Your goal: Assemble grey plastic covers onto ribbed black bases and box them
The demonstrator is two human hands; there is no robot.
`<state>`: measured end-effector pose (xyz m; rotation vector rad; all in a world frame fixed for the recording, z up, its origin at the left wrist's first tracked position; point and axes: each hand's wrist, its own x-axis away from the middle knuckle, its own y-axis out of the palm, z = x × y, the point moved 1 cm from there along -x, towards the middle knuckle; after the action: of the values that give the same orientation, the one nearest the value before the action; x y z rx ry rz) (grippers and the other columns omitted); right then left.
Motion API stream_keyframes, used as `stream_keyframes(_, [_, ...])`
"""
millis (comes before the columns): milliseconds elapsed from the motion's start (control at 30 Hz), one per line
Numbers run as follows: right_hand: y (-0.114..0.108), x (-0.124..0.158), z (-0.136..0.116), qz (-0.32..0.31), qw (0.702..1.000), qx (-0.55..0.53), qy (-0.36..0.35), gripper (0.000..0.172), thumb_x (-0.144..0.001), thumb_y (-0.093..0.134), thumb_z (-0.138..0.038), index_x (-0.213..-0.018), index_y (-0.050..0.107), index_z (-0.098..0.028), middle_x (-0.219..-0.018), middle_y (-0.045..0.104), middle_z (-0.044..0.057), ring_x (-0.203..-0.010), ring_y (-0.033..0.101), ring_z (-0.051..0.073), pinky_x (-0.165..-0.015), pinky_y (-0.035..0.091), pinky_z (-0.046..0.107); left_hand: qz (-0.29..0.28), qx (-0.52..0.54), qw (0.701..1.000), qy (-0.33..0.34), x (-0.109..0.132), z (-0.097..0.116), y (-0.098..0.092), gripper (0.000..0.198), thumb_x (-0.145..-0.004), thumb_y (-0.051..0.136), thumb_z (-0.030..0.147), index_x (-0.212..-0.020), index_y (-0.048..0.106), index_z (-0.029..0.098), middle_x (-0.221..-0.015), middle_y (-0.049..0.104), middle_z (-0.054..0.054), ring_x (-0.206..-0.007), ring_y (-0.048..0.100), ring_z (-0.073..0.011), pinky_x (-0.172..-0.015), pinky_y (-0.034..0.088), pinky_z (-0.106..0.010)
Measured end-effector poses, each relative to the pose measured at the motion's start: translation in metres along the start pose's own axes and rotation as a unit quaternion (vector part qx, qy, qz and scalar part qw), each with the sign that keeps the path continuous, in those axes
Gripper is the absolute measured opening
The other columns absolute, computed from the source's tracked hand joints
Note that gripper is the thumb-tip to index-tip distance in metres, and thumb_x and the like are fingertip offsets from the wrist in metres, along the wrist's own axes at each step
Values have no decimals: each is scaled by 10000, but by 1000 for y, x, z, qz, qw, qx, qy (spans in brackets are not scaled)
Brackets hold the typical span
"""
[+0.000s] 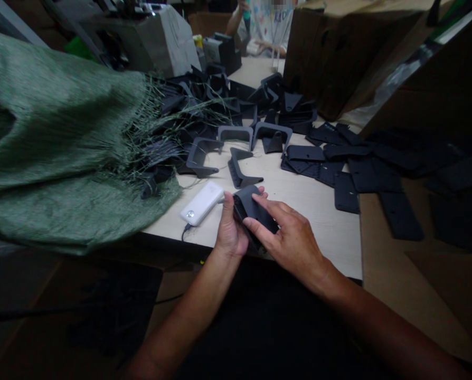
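Note:
A dark grey plastic part is held between both hands over the front edge of the pale table. My left hand grips it from the left and below, its thumb up along the side. My right hand holds its right side, with fingers on the upper face and the thumb near its lower edge. Just beyond lies an angled grey bracket. Left of the hands rests a white power bank with a black cable plugged in.
A green woven sack covers the left side, its frayed edge over piled grey brackets. Flat dark plates lie on the right, some on cardboard. Boxes stand behind. Across the table is another person.

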<state>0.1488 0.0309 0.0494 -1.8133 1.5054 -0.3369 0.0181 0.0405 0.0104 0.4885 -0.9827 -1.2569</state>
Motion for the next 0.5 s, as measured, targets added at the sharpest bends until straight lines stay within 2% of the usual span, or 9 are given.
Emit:
stream_keyframes(300, [9, 4, -1, -10, 998, 57, -16, 559, -1000, 656, -523, -1476, 630, -231, -1332, 717, 143, -1192, 697, 311, -1050, 562, 472, 16, -47, 999, -6, -1, 0, -2, 766, -879, 597, 795, -1185, 781, 118, -1229, 776, -195, -1261, 682, -384, -1123, 505, -523])
stream_keyframes(500, [4, 4, -4, -35, 998, 32, -28, 560, -1006, 664, -492, -1489, 621, -213, -1336, 721, 146, -1200, 691, 316, -1076, 534, 464, 10, -89, 995, 38, 6, 3, 0, 720, -890, 604, 756, -1151, 786, 109, -1205, 786, -183, -1272, 678, -365, -1114, 512, -472])
